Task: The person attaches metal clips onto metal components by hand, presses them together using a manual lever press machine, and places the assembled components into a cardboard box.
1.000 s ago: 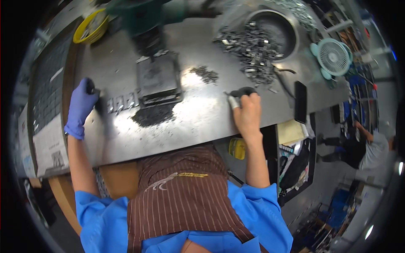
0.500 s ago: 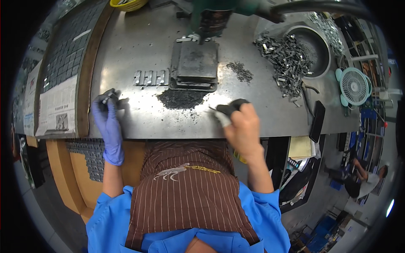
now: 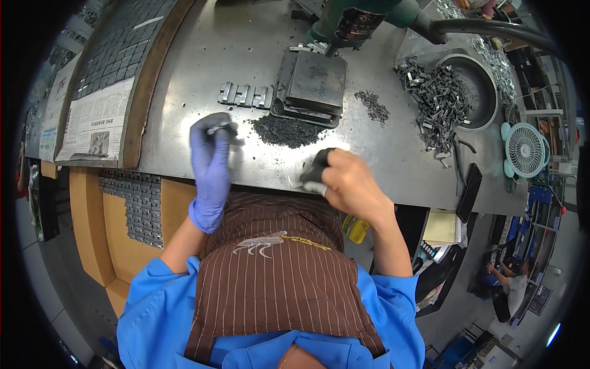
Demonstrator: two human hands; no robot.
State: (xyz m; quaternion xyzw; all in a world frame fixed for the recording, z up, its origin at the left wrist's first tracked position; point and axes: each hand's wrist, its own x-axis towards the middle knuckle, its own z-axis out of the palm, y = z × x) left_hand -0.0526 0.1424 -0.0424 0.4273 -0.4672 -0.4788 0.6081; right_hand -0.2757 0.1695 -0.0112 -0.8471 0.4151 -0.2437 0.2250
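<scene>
My left hand [image 3: 210, 169], in a purple glove with dark-tipped fingers, is raised over the steel bench. Its thumb and fingers pinch a small metal piece [image 3: 216, 128], partly hidden by the fingertips. Black and white coverings wrap fingers of my right hand [image 3: 353, 181], bare elsewhere, at the bench's front edge. Those fingers are closed; what they pinch is blurred and cannot be made out. Between and beyond my hands lies a heap of dark shavings [image 3: 286, 131], in front of a square metal block fixture [image 3: 316, 80]. A row of several small metal parts [image 3: 244, 96] sits left of the fixture.
A green machine head [image 3: 353, 24] overhangs the fixture. Small dark bits [image 3: 373, 106] lie to its right, before a pile of metal pieces [image 3: 433, 101] spilling from a round bowl [image 3: 485, 86]. Farther right is a fan [image 3: 525, 150]. At left stands a wood-edged tray [image 3: 147, 86] of parts.
My left hand has moved right, toward the shavings, with the metal piece. My right hand has turned and drawn slightly nearer the bench's front edge. The whole view has shifted somewhat.
</scene>
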